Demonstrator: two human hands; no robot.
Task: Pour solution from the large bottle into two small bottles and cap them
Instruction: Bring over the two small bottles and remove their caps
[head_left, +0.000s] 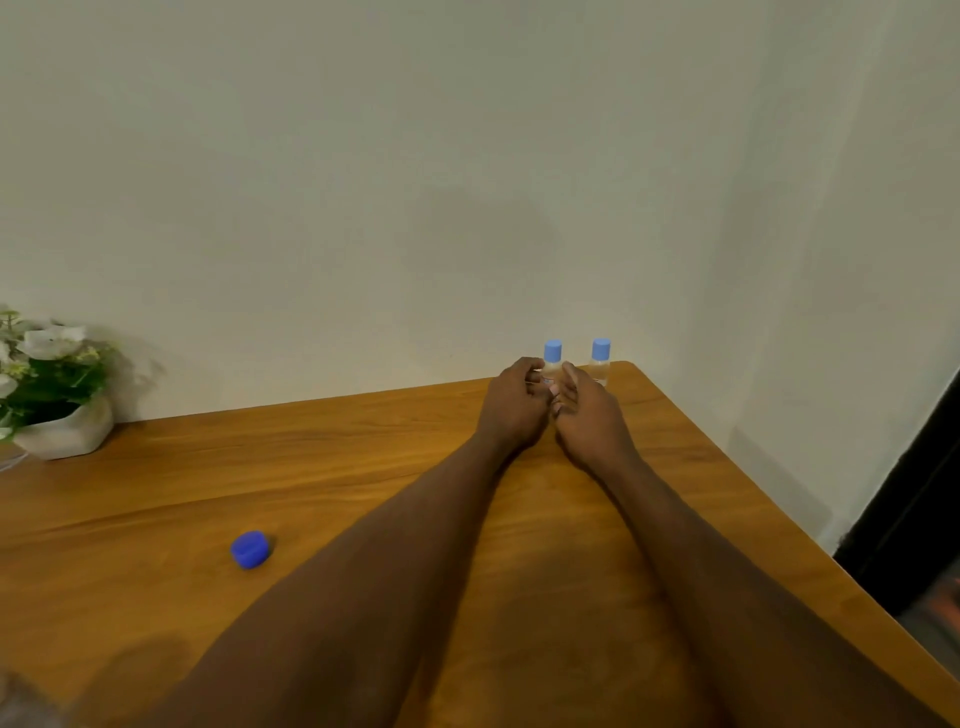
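Wooden table, warm brown grain, fills the lower part of the view; its far right corner is rounded and sits against a plain off-white wall. Right of the table edge, a dark opening with a faint orange glow low down; can't tell what it is.

Two small bottles stand upright at the far right corner, close side by side, both with light blue caps on. Left bottle is between the two hands; right bottle stands just beside it, free, right by the wall.

Both arms reach far across the table. Left hand is curled, fingers at the left bottle's left side. Right hand is loosely curled, fingertips at the bottle's right side. The hands are close together, cupping the left bottle low on its body; firm grip or only touching, can't tell.

Loose dark blue cap lies on the table near left, well apart from the bottles. Far left, a white pot with white flowers and green leaves stands by the wall. Blurred pale thing at the near left corner, unidentifiable.
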